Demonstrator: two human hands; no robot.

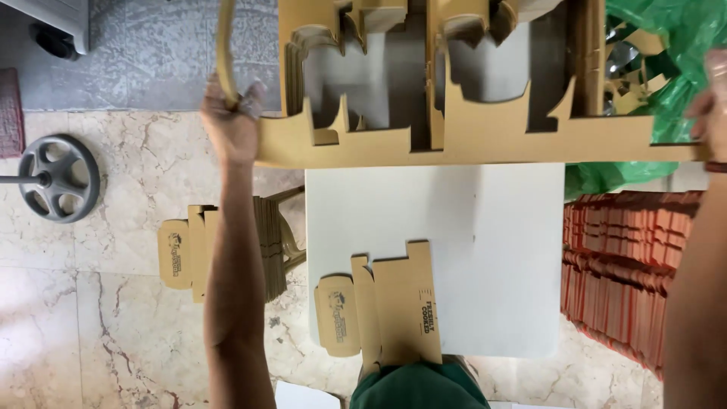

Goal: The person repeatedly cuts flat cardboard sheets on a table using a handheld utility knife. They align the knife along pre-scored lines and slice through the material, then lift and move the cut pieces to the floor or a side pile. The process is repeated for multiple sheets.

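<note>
We hold a large die-cut brown cardboard sheet (469, 140) up at twelve o'clock, our left hand (231, 121) clenched on its left edge and our right hand (712, 113) gripping its right end. Below it, at six o'clock on the white bench (500, 250), lies a flat brown carton blank (386, 310) with dark print. Another stack of blanks (189, 254) sits at nine o'clock, orange cartons (628, 273) at three.

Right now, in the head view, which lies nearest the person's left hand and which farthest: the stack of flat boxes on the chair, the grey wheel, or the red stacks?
From the left hand:
1. Stack of flat boxes, below it on the chair.
2. Grey wheel, out to the left.
3. Red stacks, far right past the white table.
</note>
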